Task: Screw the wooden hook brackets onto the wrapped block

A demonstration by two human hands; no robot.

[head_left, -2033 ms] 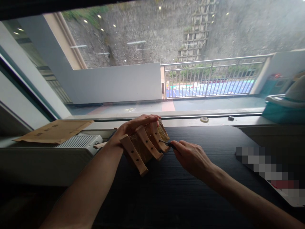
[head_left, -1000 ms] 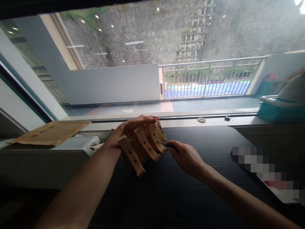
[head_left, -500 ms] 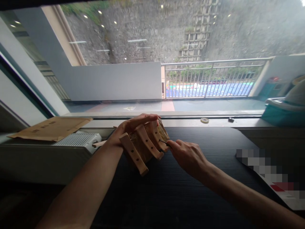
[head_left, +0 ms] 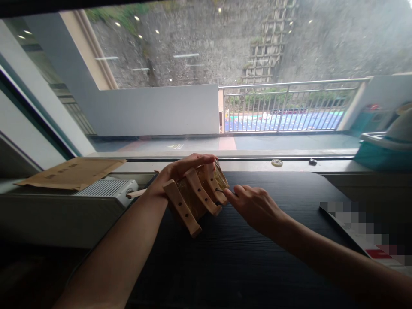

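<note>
My left hand [head_left: 189, 164] reaches over the top of a wooden object and grips it at a tilt above the dark table. Three curved wooden slats [head_left: 183, 210] with dark round holes face me, and a shiny, brownish, see-through body [head_left: 192, 198] shows between them. My right hand [head_left: 252, 204] is closed in a pinch on a thin dark rod, which looks like a hex key [head_left: 220, 190]. The rod's tip meets the rightmost slat [head_left: 212, 182] at one of its holes. My left fingers are partly hidden behind the object.
A black wood-grain table [head_left: 257, 266] lies beneath my hands. A brown paper envelope [head_left: 74, 171] and a white ridged box [head_left: 106, 189] sit at left. On the windowsill are a roll of tape [head_left: 277, 162] and a small black item [head_left: 312, 162]. A teal bin [head_left: 376, 150] stands at right.
My right hand has turned slightly around the rod, its fingers shifting a little. My left hand and the wooden object hold nearly the same position.
</note>
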